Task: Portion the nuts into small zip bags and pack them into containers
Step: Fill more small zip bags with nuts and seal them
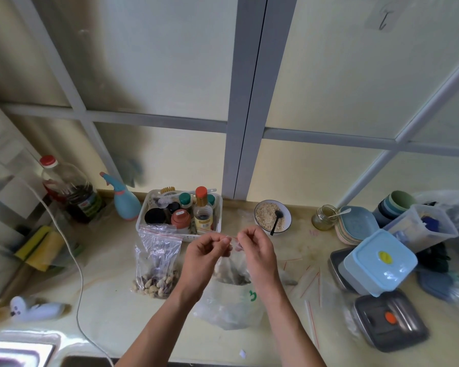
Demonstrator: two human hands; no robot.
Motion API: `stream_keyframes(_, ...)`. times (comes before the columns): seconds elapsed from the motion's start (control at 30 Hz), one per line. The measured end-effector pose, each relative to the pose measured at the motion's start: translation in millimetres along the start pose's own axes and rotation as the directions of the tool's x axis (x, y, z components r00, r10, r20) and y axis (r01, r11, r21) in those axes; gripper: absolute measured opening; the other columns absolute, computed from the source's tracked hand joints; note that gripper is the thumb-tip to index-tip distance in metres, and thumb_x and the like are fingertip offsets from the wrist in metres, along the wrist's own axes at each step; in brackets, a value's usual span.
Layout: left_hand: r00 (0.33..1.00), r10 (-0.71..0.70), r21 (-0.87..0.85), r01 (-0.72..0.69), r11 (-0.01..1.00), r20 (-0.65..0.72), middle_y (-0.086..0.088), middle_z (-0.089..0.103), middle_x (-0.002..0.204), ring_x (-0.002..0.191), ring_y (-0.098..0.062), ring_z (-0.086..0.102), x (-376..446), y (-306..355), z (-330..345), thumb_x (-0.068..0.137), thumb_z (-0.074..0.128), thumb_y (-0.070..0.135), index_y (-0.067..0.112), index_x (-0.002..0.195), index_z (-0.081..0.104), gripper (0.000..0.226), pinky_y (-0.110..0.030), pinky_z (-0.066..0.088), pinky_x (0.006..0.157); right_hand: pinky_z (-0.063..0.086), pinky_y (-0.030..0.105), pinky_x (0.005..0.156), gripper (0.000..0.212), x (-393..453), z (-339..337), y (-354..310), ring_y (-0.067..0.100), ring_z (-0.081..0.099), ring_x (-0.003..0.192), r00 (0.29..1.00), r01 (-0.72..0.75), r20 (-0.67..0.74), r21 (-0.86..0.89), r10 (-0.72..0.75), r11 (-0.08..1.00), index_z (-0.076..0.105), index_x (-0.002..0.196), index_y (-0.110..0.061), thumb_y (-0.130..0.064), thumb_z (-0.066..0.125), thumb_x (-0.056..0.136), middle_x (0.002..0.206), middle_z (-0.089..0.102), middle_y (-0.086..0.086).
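**Two hands, one small zip bag at the seal**

While both hands are raised over the tabletop (112, 308), they pinch the top edge of one small zip bag (232, 263): the left hand (206, 250) holds one end of the strip between thumb and curled fingers, the right hand (253, 246) holds the other end the same way. That bag hangs between them with nuts in its bottom, directly above a larger clear plastic bag (227, 305) with a green mark, which lies on the tabletop (its contents are too blurred to tell).

To the left stands one bigger zip bag of nuts (155, 266), its red-lined mouth open and its load settled at the base. To the right several empty zip bags (312, 284) lie flat and overlapping; their number cannot be counted. Beyond them are three containers: one pale blue container (379, 263) with a yellow spot on its lid, tilted on a grey tray, one grey metal container (390, 319) with an orange tab, and one clear tub (421, 226).

At the back sit one white basket (180, 235) of bottles, one bowl (273, 215) with a black spoon, one glass jar (324, 218) and one blue spray bottle (126, 201)
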State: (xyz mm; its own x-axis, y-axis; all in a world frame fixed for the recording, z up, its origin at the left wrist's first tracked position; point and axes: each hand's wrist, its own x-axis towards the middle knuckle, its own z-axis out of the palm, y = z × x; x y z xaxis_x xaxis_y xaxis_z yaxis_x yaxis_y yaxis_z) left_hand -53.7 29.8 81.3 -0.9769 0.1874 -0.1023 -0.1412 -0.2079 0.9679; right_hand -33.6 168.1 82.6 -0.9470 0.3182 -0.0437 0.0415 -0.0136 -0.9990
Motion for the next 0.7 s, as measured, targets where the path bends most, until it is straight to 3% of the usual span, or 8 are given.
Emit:
stream_keyframes(0.17, 1.000, -0.001, 0.036, 0.001, 0.999, -0.004, -0.022, 0.071, 0.086, 0.078, -0.022, 0.065, 2, -2, -4, 0.092, 0.070, 0.009, 0.001, 0.090, 0.074, 0.009, -0.031, 0.056, 0.077, 0.051, 0.021, 0.076, 0.013, -2, -9, -1, 0.016, 0.064, 0.080, 0.984, 0.171, 0.084, -0.219, -0.156, 0.961, 0.061, 0.084, -0.016, -0.007, 0.069, 0.090, 0.081, 0.065, -0.004)
stream_keyframes(0.37, 1.000, 0.018, 0.083, -0.017, 0.996, -0.001, -0.019, 0.072, 0.087, 0.078, -0.023, 0.066, 1, -4, -5, 0.090, 0.072, 0.012, 0.002, 0.091, 0.075, 0.010, -0.031, 0.057, 0.076, 0.050, 0.015, 0.077, 0.016, -2, -17, 1, 0.013, 0.065, 0.088, 0.974, 0.225, 0.080, -0.378, -0.211, 0.898, 0.063, 0.091, -0.021, -0.016, 0.078, 0.086, 0.089, 0.066, -0.010)
stream_keyframes(0.53, 1.000, 0.014, 0.103, -0.014, 0.995, -0.001, -0.016, 0.074, 0.085, 0.078, -0.022, 0.068, -2, -5, -3, 0.090, 0.071, 0.009, 0.005, 0.089, 0.076, 0.006, -0.030, 0.056, 0.075, 0.050, 0.018, 0.076, 0.015, -6, -18, 1, 0.010, 0.062, 0.085, 0.934, 0.350, 0.123, -0.500, -0.336, 0.792, 0.064, 0.087, -0.020, -0.014, 0.077, 0.086, 0.086, 0.063, -0.010)
stream_keyframes(0.7, 1.000, 0.002, 0.116, 0.000, 0.993, -0.022, -0.014, 0.074, 0.081, 0.076, -0.021, 0.068, -4, -3, -1, 0.091, 0.072, 0.009, 0.005, 0.087, 0.076, 0.007, -0.030, 0.056, 0.075, 0.044, 0.011, 0.070, 0.015, -12, -19, -6, 0.006, 0.060, 0.079, 0.914, 0.380, 0.096, -0.541, -0.394, 0.750, 0.063, 0.085, -0.019, -0.012, 0.077, 0.086, 0.082, 0.063, -0.012)
